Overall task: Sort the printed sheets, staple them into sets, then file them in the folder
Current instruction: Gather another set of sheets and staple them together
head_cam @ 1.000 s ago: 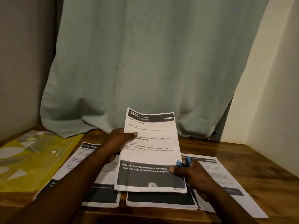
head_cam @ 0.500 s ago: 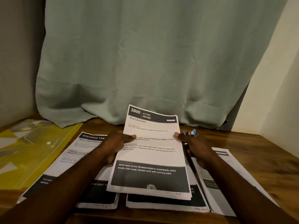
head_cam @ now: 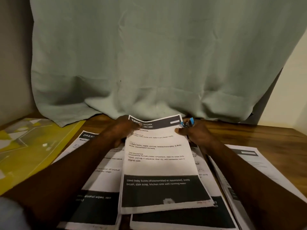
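1. Nearest the camera, loose printed sheets (head_cam: 106,181) of white paper with black bands are lying spread over the brown wooden table (head_cam: 249,135). One at the left is headed "DRESS…", and another is lying at the far right.
2. A white paper KITCHEN sheet (head_cam: 157,166) with a black header and footer is overlapping them in the centre. Its top edge is curling up between the two hands.
3. The left hand (head_cam: 122,130) is gripping the sheet's top left corner, the thumb lying over the printed number. The other fingers are hiding behind the paper.
4. The right hand (head_cam: 197,135) is pinching the top right edge, its thumb (head_cam: 177,130) pressing on the front. Its curled fingers are also holding a small blue and black tool (head_cam: 187,123), which is too blurred to name, just above that corner.
5. A translucent yellow plastic folder (head_cam: 33,146) with grey and white geometric shapes is lying flat at the left, just beside the loose printed sheets.
6. Farthest back, a pale green fabric curtain (head_cam: 149,55) is hanging, its hem bunching on the table.
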